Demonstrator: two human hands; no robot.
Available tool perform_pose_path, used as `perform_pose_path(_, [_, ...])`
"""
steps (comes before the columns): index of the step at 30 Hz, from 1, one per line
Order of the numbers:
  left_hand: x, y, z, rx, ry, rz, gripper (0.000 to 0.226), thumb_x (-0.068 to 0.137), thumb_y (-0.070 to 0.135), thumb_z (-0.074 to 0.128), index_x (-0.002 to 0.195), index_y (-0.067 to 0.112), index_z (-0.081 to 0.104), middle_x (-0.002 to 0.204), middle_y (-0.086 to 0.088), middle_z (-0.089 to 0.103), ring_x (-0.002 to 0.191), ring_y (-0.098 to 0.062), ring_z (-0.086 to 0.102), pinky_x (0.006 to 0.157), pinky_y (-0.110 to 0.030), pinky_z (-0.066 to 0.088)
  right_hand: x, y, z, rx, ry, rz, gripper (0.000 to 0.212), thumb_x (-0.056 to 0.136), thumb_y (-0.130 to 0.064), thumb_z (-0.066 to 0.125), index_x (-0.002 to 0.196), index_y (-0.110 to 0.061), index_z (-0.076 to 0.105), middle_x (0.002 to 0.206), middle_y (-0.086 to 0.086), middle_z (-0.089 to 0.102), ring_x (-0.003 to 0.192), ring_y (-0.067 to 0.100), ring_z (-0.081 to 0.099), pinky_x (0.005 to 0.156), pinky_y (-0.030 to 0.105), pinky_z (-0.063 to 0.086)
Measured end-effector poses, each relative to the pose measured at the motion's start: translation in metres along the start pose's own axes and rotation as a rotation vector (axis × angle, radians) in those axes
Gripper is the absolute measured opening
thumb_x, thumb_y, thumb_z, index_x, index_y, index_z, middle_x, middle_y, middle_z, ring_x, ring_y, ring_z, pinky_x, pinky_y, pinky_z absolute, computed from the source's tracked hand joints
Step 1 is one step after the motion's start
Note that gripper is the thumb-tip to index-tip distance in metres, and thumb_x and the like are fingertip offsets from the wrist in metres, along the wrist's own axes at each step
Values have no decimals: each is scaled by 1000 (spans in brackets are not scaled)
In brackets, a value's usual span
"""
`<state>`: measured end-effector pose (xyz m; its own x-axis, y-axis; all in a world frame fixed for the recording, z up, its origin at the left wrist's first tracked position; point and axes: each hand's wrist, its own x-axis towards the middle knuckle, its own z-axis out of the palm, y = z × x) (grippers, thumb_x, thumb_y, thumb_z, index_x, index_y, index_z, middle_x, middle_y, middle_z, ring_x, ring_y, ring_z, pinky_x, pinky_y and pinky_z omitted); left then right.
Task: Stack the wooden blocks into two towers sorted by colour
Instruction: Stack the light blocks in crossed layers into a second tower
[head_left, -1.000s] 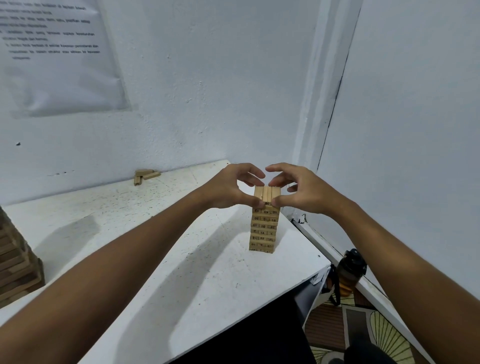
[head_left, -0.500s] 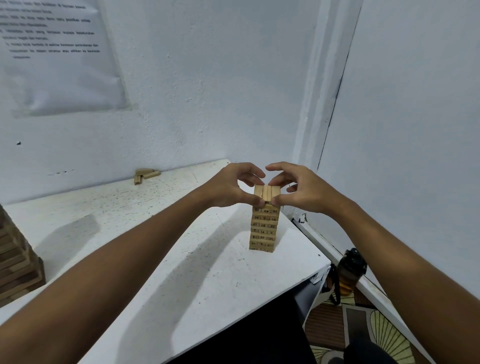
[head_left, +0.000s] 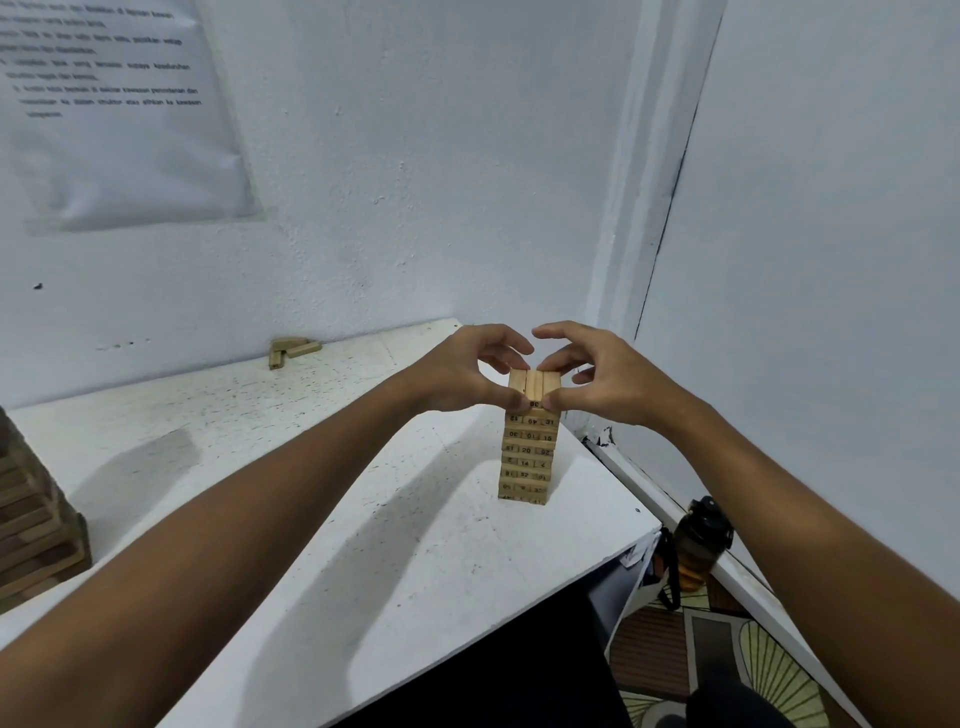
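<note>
At the far left edge, a darker tower (head_left: 36, 530) is only partly caught in the head view, well apart from both hands. Farther in, near the wall, a few loose blocks (head_left: 291, 351) are seen lying on the white table (head_left: 322, 545), roughly level and overlapping one another; how many there are cannot be told with certainty, though about 3 seems likely.

Toward the middle, the left hand (head_left: 462, 371) is held at the left side of the pale tower (head_left: 529, 457), with its thumb pressed against the near left corner of the top layer (head_left: 535, 383) and its fingers curled over the far side, so that the layer is pinched. The top layer is made up of 3 blocks laid side by side, their long axes running away from the person, crosswise to the numbered layer just below.

To the right of it, the right hand (head_left: 608, 382) is set as a mirror of the other: thumb at the near right corner, fingers arched above the far end, the same layer gripped from the opposite side. Both hands are about equally near, so the layer lies directly between them. The coming move is judged to be a squaring of these 3 blocks, pressed inward from both sides along the short axis; an uneven push could shift the upright tower sideways.

On the floor at the right, a dark bottle (head_left: 701, 540) is seen beside the table.
</note>
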<state>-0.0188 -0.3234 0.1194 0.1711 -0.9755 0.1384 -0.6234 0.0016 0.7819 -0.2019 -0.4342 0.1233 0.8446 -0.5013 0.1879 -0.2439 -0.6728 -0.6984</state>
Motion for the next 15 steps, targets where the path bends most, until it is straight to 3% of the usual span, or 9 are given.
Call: perform_pose_path(15, [-1, 3, 3, -6, 3, 8, 60, 70, 16, 88, 122, 18, 59, 111, 1, 70, 111, -12, 61, 79, -18, 45, -2, 0, 1, -17, 3, 1, 82, 74, -12, 82, 143, -29, 41, 109, -2, 68, 110, 12, 59, 92, 30, 47])
